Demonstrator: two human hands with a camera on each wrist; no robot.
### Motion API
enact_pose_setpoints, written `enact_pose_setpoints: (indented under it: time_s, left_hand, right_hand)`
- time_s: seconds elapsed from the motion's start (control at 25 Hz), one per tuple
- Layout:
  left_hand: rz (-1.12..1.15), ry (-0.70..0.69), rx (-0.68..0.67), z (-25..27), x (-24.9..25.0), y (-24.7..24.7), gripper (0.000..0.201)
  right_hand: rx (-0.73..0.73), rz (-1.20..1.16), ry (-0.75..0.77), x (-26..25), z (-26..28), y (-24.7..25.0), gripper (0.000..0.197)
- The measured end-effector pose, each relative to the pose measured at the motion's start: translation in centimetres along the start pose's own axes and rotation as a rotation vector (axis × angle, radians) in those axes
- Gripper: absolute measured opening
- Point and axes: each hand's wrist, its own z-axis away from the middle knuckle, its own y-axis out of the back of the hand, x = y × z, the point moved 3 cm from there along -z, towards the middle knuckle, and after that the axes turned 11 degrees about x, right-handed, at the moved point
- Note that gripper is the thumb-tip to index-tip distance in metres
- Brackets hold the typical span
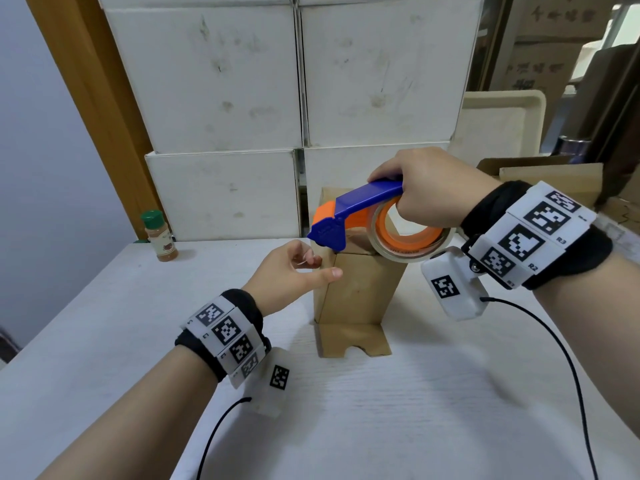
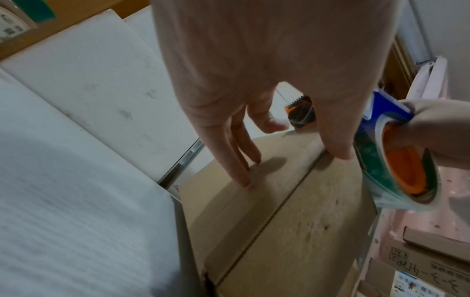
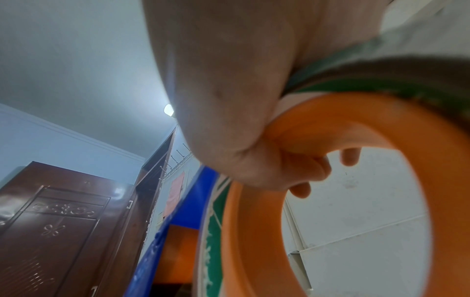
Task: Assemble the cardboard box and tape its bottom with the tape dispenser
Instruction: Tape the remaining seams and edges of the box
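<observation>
Left of the upright brown cardboard box (image 1: 356,289) on the white table (image 1: 415,410), a green-capped spice jar (image 1: 160,236) stood. Your left hand (image 1: 291,271) touched the box's top with straight, spread fingers. Above the box, your right hand (image 1: 433,188) clamped the blue-and-orange tape dispenser (image 1: 363,216), fingers curled through its ring.
</observation>
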Motion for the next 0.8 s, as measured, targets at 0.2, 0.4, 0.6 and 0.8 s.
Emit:
enact_pose_setpoints:
  time_s: [0.2, 0.4, 0.6, 0.8]
  left_hand:
    - [-0.078, -0.022, -0.015, -0.09, 0.44, -0.3, 0.041]
    - [-0.135, -0.026, -0.026, -0.11, 0.5, -0.21, 0.04]
    - [-0.264, -0.035, -0.071, -0.36, 0.35, -0.25, 0.035]
    - [-0.355, -0.082, -0.112, -0.14, 0.33, -0.58, 0.037]
  right_hand:
    - [0.016, 0.041, 0.014, 0.11, 0.46, 0.38, 0.052]
    - [0.028, 0.031, 0.013, 0.18, 0.67, 0.38, 0.053]
    - [0.037, 0.011, 0.007, 0.02, 0.57, 0.02, 0.053]
    - [0.04, 0.007, 0.016, -0.19, 0.31, -0.19, 0.052]
